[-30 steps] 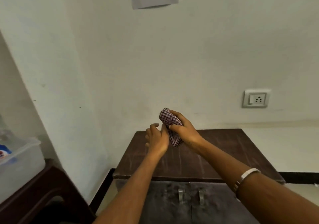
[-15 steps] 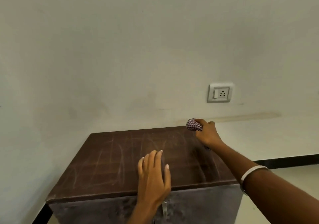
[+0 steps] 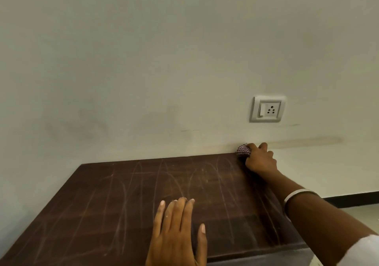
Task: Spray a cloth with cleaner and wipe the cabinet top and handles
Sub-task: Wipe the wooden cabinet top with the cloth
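Note:
The dark brown cabinet top (image 3: 123, 208) fills the lower half of the view, streaked with pale wipe marks. My right hand (image 3: 260, 160) is shut on a bunched red-and-white checked cloth (image 3: 243, 150), pressing it on the top's far right corner against the wall. My left hand (image 3: 177, 231) lies flat on the top near its front edge, fingers spread, holding nothing. The cabinet doors and handles are out of view, and no spray bottle is visible.
A white wall rises directly behind the cabinet. A wall socket with a switch (image 3: 267, 109) sits above the right corner. A black skirting strip (image 3: 352, 199) runs along the floor to the right of the cabinet.
Both hands came apart from bunching the cloth; the right carried it to the far right corner, the left settled flat on the top. The view moved closer and the handles left the frame.

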`<action>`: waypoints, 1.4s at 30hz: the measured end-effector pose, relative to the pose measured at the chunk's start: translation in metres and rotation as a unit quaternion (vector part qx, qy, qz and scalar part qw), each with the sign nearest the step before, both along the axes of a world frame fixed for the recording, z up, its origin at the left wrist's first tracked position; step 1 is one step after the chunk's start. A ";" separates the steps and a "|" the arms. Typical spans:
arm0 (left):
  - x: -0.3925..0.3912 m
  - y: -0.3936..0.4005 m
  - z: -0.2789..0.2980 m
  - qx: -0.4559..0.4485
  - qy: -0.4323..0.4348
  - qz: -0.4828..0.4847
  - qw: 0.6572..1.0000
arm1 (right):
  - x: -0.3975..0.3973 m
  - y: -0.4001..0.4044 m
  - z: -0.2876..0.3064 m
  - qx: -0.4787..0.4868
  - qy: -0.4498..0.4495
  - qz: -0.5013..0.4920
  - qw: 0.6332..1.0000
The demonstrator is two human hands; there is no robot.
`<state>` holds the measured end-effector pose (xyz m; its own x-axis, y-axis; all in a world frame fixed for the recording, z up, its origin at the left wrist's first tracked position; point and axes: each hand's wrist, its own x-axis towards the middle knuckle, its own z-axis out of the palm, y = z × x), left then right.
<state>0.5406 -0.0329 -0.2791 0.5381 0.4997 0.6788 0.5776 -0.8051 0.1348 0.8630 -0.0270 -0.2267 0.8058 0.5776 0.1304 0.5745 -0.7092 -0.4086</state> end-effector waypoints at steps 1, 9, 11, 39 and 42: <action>0.000 0.001 -0.001 0.005 -0.001 0.003 1.000 | 0.001 0.006 -0.003 -0.006 -0.002 -0.004 1.000; 0.000 0.001 0.002 -0.002 -0.012 0.002 1.000 | 0.005 0.014 -0.006 -0.065 -0.060 0.037 0.995; 0.001 0.001 0.003 -0.006 -0.015 0.004 1.000 | 0.012 0.010 0.003 -0.102 -0.102 0.059 0.988; 0.004 -0.003 0.002 -0.004 -0.023 0.038 0.999 | 0.018 0.023 -0.022 -0.020 -0.017 0.107 0.994; 0.003 -0.003 0.002 -0.014 -0.014 0.036 0.999 | 0.017 0.025 -0.022 -0.033 -0.018 0.102 0.994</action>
